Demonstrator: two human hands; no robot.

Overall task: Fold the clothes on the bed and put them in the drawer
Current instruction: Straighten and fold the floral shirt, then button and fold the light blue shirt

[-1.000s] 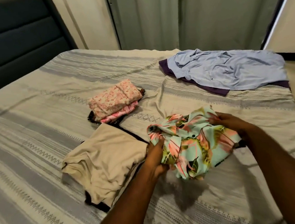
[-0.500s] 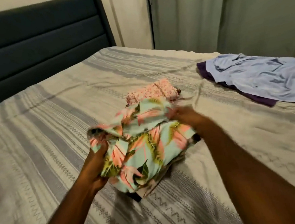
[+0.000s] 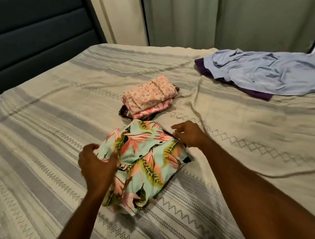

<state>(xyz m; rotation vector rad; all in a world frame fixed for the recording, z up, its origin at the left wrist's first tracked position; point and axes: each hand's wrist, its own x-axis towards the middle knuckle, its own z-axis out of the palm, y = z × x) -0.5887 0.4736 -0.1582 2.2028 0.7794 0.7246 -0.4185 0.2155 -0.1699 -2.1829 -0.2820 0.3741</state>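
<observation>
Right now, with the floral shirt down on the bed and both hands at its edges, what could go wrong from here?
1. The folded floral shirt looks loose and lumpy; lifted by one edge, it may fall open. The left hand rests on its left edge, the right hand hovers at the right.
2. It lies close to the pink folded stack; sliding it forward could knock that stack askew.
3. The blue garment and purple garment under it lie unfolded at the far right edge and could slip off.
</observation>
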